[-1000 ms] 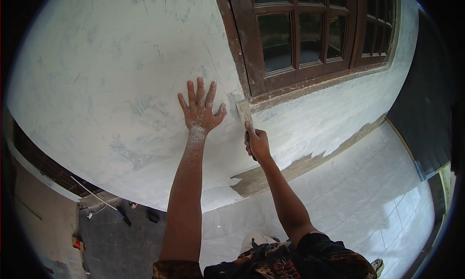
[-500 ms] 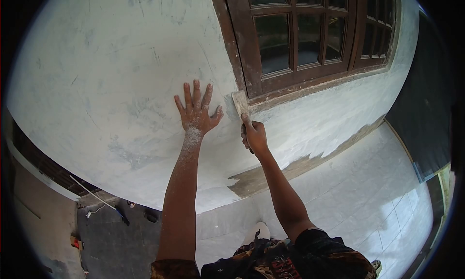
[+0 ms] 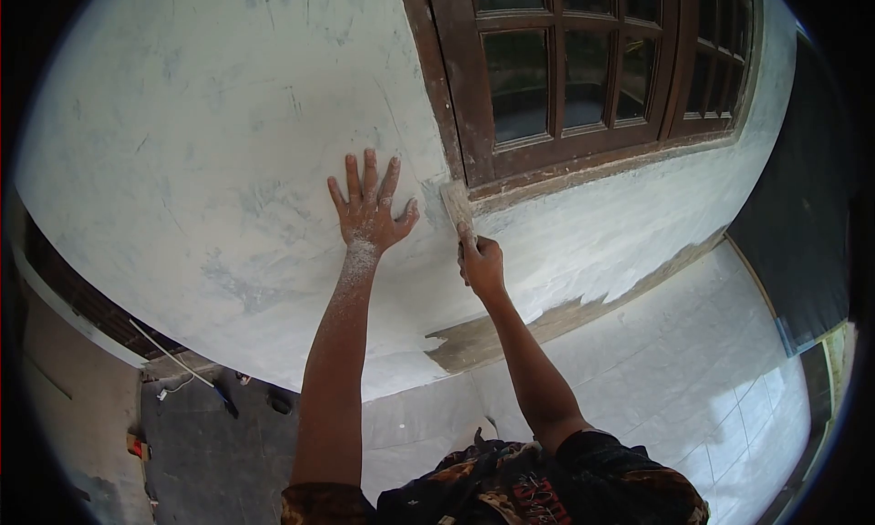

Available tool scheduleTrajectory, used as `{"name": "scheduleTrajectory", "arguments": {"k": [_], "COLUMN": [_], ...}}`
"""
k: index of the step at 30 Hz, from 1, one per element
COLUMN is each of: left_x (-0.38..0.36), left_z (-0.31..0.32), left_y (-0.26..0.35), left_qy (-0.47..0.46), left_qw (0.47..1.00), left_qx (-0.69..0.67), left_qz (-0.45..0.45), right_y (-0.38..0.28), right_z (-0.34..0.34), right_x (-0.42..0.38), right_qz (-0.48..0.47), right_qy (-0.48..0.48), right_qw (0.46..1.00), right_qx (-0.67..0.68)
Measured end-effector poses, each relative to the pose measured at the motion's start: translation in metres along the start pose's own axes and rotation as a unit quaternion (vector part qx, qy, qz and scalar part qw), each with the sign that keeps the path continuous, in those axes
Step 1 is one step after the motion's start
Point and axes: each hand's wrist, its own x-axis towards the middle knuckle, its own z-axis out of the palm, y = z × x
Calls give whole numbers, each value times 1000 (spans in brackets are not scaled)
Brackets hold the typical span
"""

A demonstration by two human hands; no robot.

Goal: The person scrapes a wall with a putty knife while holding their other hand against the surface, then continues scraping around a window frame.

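My left hand (image 3: 369, 211) lies flat against the whitish wall (image 3: 228, 124), fingers spread, with white dust over the fingers and wrist. My right hand (image 3: 481, 262) is closed round the handle of a putty knife (image 3: 458, 203). Its flat, whitened blade points up and touches or nearly touches the wall just below the lower left corner of the brown window frame (image 3: 478, 165). My fingers cover most of the handle.
Glass panes (image 3: 515, 83) fill the wooden window. Low on the wall runs a bare grey-brown patch (image 3: 474, 343). A pale sheet (image 3: 620, 370) covers the floor. At lower left, a long pole (image 3: 173, 356) leans over dark flooring (image 3: 219, 461). A dark sheet (image 3: 775, 206) hangs at right.
My right hand and the putty knife have shifted slightly down and away from the window corner. My left hand stays in place on the wall. The view has tilted a little.
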Motion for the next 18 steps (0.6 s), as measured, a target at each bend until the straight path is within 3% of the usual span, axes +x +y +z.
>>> {"name": "scheduleTrajectory", "arguments": {"k": [2, 18], "left_x": [2, 0], "left_z": [1, 1], "left_y": [-1, -1], "left_qy": [11, 5], "left_qw": [1000, 1000], "left_qx": [3, 12], "left_qz": [4, 7], "right_y": [0, -19], "right_z": [-3, 2], "right_x": [-4, 2], "right_qz": [41, 20], "right_qy": [-7, -15], "right_qw": [999, 1000], "right_qx": [-24, -10]}}
